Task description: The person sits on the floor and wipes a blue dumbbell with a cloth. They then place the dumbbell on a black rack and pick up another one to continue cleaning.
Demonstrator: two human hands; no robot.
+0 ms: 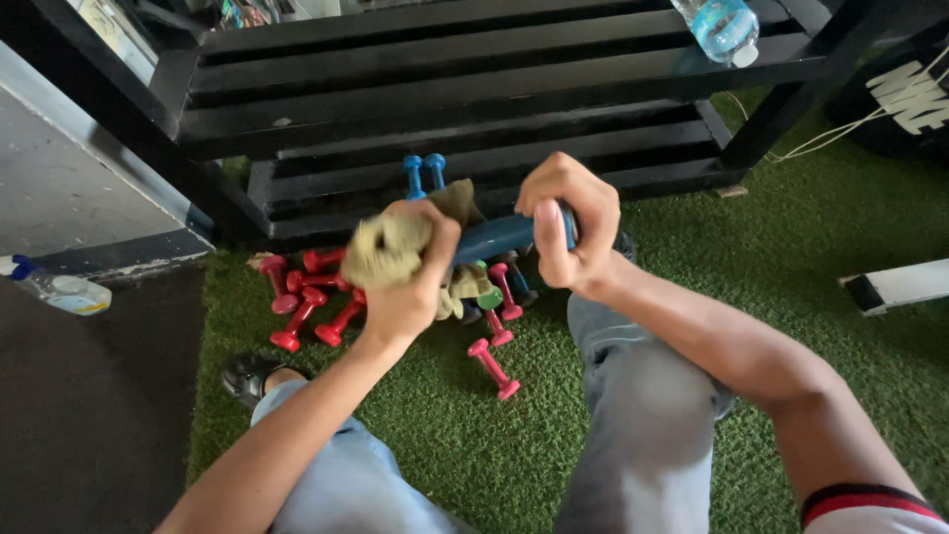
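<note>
While we are crouching on the green artificial turf (791, 287) in front of a black slatted rack (474, 69), we are holding a blue dumbbell (499, 237) up between our two hands, roughly level and just above a heap of small weights. Our right hand (568, 222) is clamping tight around one end of the dumbbell, thumb pressing on top and fingers wrapping under it. Our left hand (410, 272) is closing firmly on an olive-green cloth (390, 247), bunching it against the other end of the dumbbell so that the cloth is covering that end and trailing down behind the wrist. Below our hands, red dumbbells (306, 297) are lying scattered on the turf next to the rack's lowest shelf, and pink dumbbells (494, 366) are lying nearer to our knees, one of them a little apart from the rest. Another blue pair (425, 173) is poking up just behind the cloth, leaning against the rack. A clear water bottle (727, 28) is resting on the rack's upper shelf at the right, and a spray bottle (59, 289) is lying on the dark floor well off to the left. Our black shoe (247, 376) is showing on the turf beside the left knee.
</note>
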